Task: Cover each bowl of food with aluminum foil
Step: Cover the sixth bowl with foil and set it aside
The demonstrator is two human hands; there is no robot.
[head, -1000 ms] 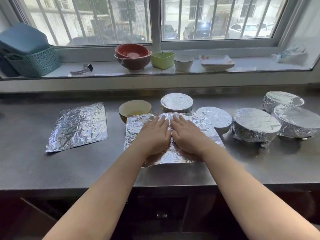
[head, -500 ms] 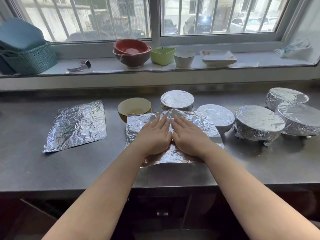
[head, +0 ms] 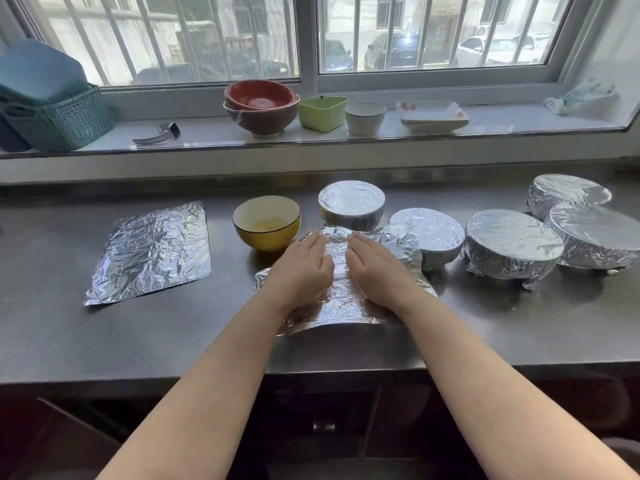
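both hands (head: 341,268) flat on foil sheet (head: 341,308) (yellow bowl (head: 266,221) uncovered)

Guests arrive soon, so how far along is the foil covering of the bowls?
Done: five foil-covered bowls sit on the counter. In hand: the left hand and right hand press flat on a foil sheet. Left: the yellow bowl of food is uncovered, and a spare foil sheet lies further left.
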